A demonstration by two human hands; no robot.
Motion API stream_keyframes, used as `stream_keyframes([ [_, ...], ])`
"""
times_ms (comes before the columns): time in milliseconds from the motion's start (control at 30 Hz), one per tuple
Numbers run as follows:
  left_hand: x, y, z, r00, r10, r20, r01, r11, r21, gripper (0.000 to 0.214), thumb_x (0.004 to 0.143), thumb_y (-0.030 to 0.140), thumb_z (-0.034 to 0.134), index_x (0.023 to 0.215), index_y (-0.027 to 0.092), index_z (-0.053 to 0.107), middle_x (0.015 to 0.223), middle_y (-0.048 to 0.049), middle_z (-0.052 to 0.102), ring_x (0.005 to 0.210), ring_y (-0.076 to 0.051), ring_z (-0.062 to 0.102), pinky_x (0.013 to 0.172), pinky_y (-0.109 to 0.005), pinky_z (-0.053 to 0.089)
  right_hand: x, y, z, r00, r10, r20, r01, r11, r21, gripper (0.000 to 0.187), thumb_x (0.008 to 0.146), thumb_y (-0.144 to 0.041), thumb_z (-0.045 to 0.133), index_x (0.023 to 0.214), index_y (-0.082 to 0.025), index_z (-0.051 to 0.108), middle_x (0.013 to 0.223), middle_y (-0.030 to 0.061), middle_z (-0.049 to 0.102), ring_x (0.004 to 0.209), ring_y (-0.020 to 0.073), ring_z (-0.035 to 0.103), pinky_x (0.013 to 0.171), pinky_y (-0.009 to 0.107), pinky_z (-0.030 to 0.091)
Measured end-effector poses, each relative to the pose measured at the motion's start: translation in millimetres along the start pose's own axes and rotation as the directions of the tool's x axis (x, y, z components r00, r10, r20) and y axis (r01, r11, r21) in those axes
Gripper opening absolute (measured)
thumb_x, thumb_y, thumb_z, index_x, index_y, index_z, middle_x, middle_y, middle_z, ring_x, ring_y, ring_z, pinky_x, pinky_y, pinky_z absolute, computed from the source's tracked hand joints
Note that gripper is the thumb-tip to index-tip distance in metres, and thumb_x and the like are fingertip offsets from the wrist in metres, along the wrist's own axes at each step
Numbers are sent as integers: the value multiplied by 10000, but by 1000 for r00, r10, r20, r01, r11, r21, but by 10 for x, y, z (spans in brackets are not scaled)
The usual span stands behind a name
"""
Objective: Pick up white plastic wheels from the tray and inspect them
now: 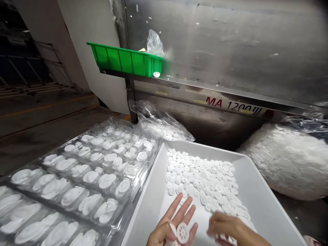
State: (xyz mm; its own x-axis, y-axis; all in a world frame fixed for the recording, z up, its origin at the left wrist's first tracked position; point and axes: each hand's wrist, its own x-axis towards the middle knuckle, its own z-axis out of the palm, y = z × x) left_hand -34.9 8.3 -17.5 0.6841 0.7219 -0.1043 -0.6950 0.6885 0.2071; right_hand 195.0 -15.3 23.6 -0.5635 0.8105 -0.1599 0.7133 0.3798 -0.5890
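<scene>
The left hand (176, 220), palm up with fingers spread, holds white spoked discs (182, 233) under its thumb above the white tray (260, 201). Rightward, the blurred right hand (227, 226) curls near loose discs (200, 177); its grip is unclear.

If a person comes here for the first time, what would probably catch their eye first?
Probably the bright green bin, high up and left of centre, the strongest colour here. Next, the white tray at lower centre, with many small white discs in it and the left hand holding some. At lower left, clear plastic packs hold more white pieces.
</scene>
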Motion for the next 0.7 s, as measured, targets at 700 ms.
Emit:
stream_keyframes([
  [700,74,-49,32,989,-148,10,148,989,9,823,512,69,431,1329,168,406,1295,-77,523,1335,-288,280,1099,-437,163,477,-246,283,839,-175,-515,177,983,-46,351,820,-147,591,1139,-206,456,1036,67,641,1016,218,575,829,379,505],
])
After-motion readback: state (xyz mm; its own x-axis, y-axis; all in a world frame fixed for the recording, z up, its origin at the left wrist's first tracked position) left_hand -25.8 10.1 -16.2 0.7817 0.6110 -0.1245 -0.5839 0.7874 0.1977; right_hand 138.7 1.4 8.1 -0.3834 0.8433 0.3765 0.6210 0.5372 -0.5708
